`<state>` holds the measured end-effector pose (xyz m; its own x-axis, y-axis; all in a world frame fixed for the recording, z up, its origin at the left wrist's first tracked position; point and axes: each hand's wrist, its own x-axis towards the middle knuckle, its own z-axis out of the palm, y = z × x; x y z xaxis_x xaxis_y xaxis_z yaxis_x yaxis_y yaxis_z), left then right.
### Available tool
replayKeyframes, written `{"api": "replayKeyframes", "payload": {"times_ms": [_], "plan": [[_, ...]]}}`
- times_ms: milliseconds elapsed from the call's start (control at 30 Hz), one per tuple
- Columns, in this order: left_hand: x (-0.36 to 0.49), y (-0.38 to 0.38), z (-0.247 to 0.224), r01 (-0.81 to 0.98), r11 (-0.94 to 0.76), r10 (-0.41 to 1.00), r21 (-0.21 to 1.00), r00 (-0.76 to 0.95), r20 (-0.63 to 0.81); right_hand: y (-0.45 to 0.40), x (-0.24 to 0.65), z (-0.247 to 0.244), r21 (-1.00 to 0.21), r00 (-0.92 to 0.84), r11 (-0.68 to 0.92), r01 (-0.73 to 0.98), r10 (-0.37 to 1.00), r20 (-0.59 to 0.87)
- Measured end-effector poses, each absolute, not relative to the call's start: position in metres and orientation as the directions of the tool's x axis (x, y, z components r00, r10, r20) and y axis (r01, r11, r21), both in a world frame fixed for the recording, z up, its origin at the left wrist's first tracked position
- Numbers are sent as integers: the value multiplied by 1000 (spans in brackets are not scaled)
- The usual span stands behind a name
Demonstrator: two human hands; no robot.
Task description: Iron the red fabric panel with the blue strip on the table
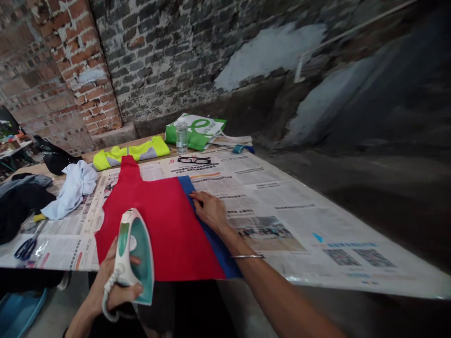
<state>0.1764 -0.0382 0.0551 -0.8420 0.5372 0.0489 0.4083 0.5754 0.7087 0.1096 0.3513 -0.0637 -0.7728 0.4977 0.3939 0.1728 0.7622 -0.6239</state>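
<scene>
My left hand (pixel 121 277) is wrapped round the handle of a white and teal clothes iron (pixel 143 258), which is tilted over the near left part of a red cloth piece (pixel 158 216). A blue cloth strip (pixel 214 241) runs along the right edge of the red cloth. On the upper part of that strip rests my right hand (pixel 209 209), its thumb and fingers bent together at the fabric edge. Whether the fingertips pinch the strip or only press it I cannot tell exactly. A metal bangle (pixel 247 256) circles the right wrist.
Newspaper (pixel 282 188) covers the table. Glasses (pixel 193 160), a clear bottle (pixel 182 137), a green and white bag (pixel 204 127) and a yellow vest (pixel 155 146) lie at the back. Scissors (pixel 26 248), pale blue cloth (pixel 72 188) and dark cloth (pixel 21 206) are at left. A brick wall (pixel 158 56) stands behind.
</scene>
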Motion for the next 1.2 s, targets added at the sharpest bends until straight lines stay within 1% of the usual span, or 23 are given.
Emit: {"api": "replayKeyframes", "payload": {"times_ms": [100, 233, 333, 433, 567, 667, 767, 800, 867, 933, 1000, 1100, 1200], "plan": [[154, -59, 64, 367, 577, 502, 729, -864, 37, 351, 109, -65, -621, -775, 764, 177, 497, 391], [94, -51, 80, 329, 571, 508, 752, -861, -9, 351, 109, -63, -601, -779, 776, 192, 493, 387], [44, -29, 87, 321, 540, 486, 778, -874, 23, 351, 109, -61, -589, -782, 786, 185, 481, 396], [15, -13, 91, 324, 522, 464, 789, -884, 56, 349, 111, -58, -586, -786, 791, 179, 473, 399], [29, -21, 95, 324, 542, 466, 775, -884, 43, 344, 114, -54, -564, -774, 793, 232, 501, 387], [72, -49, 91, 313, 588, 477, 746, -879, -7, 343, 116, -53, -554, -777, 798, 238, 498, 384], [120, -83, 78, 331, 654, 489, 681, -871, -46, 344, 117, -54, -563, -777, 795, 227, 496, 387], [134, -93, 73, 356, 665, 497, 657, -867, -34, 344, 117, -54, -565, -777, 795, 222, 494, 390], [153, -108, 64, 416, 669, 496, 616, -867, 47, 344, 117, -55, -567, -776, 796, 210, 489, 398], [158, -112, 61, 456, 660, 504, 597, -858, 99, 344, 116, -56, -567, -773, 798, 206, 488, 406], [148, -106, 64, 435, 655, 510, 617, -858, 63, 344, 116, -57, -569, -771, 795, 210, 493, 403], [114, -80, 77, 338, 644, 487, 687, -873, -27, 344, 116, -55, -575, -782, 791, 211, 489, 386], [78, -54, 89, 309, 618, 476, 723, -879, -32, 344, 117, -52, -582, -786, 787, 206, 487, 380]]}}
